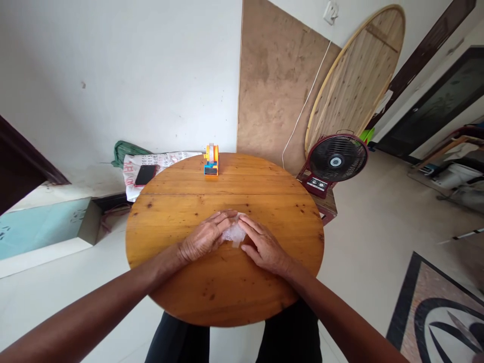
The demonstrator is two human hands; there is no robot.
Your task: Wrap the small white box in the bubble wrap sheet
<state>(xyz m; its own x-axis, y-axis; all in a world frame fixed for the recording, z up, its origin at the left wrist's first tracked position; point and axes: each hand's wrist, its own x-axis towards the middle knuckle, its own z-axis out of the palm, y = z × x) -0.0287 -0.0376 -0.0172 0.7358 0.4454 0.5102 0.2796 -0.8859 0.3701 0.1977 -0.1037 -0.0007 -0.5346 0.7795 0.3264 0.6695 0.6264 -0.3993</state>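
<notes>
A small bundle of clear, bumpy plastic that looks like bubble wrap (234,232) lies on the round wooden table (223,292). What it contains, if anything, cannot be made out. A short pale strip like tape shows at its near edge. My left hand (207,235) curves round the bundle's left and far side, fingers pressed together. From the right, my right hand (266,247) holds the same bundle, its fingertips on the top and far edge and its thumb low beside the near edge. The fingertips of both hands almost meet at the far side.
An orange and blue tape dispenser (212,164) stands at the table's far edge. Beyond the left rim, a dark phone (145,175) lies on a printed white sack (132,189). A fan (336,161) stands to the right, near a leaning round wooden board (355,75).
</notes>
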